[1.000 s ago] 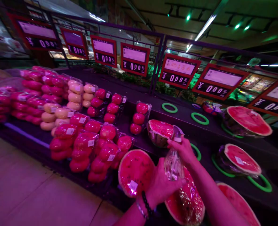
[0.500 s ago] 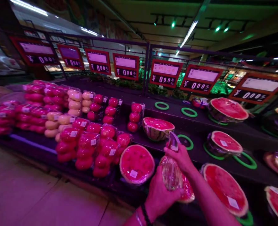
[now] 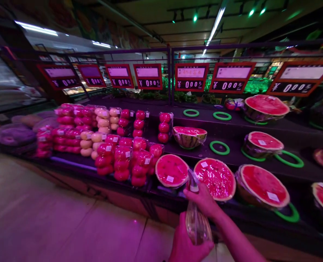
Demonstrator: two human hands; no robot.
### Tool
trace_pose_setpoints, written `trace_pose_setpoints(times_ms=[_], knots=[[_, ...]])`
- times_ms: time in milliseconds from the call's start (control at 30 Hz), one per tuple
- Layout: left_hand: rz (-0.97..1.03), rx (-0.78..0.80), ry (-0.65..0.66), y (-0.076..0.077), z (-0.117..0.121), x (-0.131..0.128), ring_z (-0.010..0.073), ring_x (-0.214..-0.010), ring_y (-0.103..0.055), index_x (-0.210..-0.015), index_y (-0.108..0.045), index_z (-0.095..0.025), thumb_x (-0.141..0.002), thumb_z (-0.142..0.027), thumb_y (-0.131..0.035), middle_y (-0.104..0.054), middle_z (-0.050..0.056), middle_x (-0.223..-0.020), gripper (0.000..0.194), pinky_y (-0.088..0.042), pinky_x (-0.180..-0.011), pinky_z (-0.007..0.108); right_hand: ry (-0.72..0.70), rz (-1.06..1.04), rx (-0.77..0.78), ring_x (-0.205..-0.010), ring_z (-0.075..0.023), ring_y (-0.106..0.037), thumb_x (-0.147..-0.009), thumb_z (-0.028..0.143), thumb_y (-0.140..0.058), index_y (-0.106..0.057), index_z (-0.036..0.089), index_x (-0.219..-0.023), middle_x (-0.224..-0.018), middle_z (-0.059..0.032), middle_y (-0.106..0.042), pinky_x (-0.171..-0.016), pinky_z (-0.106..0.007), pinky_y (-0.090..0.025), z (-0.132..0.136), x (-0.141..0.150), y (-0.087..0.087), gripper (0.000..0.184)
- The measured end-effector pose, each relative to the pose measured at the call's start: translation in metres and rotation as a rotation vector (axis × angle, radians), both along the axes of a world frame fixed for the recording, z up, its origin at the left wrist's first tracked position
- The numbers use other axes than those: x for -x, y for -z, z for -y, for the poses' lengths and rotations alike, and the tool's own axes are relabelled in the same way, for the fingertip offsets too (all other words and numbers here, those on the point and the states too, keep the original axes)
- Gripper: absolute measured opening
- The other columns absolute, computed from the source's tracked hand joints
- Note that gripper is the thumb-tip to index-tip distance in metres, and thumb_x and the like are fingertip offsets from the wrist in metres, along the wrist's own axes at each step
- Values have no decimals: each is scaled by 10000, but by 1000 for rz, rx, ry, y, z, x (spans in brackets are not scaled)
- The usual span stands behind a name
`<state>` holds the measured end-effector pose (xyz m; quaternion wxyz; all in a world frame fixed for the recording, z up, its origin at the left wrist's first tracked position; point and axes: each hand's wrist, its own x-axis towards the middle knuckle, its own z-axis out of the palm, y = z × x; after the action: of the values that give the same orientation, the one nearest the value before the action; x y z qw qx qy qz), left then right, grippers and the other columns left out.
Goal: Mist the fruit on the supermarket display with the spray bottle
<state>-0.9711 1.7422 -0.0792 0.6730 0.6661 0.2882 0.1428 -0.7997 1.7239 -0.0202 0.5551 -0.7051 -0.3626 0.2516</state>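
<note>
my left hand [image 3: 187,243] cups clear spray bottle [image 3: 195,222], right hand [image 3: 202,198] grips its nozzle, before wrapped watermelon half [image 3: 215,178]; aiming needs steady hold.

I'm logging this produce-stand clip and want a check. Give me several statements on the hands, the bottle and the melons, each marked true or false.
1. Both hands hold a clear spray bottle. True: the left hand wraps the body, the right hand is at the nozzle.
2. The bottle stands on the shelf. False: it is held up off the shelf.
3. The cut melons are wrapped in film with labels. True, as on the front melon.
4. Every green ring bears a melon. False: the ring beside the small melon is bare.
5. The price signs show 9.99. False: they read 0.00.
</note>
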Motion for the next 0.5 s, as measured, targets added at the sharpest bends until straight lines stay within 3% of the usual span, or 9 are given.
trace_pose_setpoints(times_ms=[67, 233, 400, 500], knots=[[-5, 21, -14, 11, 2, 19, 324, -1003, -771, -1243, -535, -209, -613, -361, -887, -780, 121, -1145, 738, -625, -879, 471, -19, -35, -5, -705, -200, -584, -911, 508, -775, -623, 242, -882, -733, 34, -639, -694, -345, -444, -3, 17, 16, 308], [-78, -8, 2, 38, 1, 54, 337, -985, -753, -1238, -527, -208, -588, -478, -885, -784, 135, -1127, 789, -591, -874, 499, -42, -124, 12, -770, -211, -629, -916, 563, -786, -658, 235, -979, -819, 20, -681, -756, -357, -504, -5, 46, 47, 358], [-89, 71, 27, 57, 1, 59, 325, -991, -738, -1241, -507, -211, -595, -512, -885, -782, 142, -1148, 807, -591, -867, 482, -39, -102, 88, -827, -239, -653, -897, 633, -807, -731, 204, -1213, -888, -8, -731, -801, -382, -510, -6, 52, 50, 538], [-122, 122, 35, 61, -9, 57, 402, -1122, -755, -1302, -476, -203, -544, -527, -941, -776, 196, -1232, 946, -594, -951, 527, 42, -106, 92, -818, -252, -670, -862, 608, -847, -759, 203, -1184, -881, -16, -754, -788, -384, -521, -14, 52, 49, 525]])
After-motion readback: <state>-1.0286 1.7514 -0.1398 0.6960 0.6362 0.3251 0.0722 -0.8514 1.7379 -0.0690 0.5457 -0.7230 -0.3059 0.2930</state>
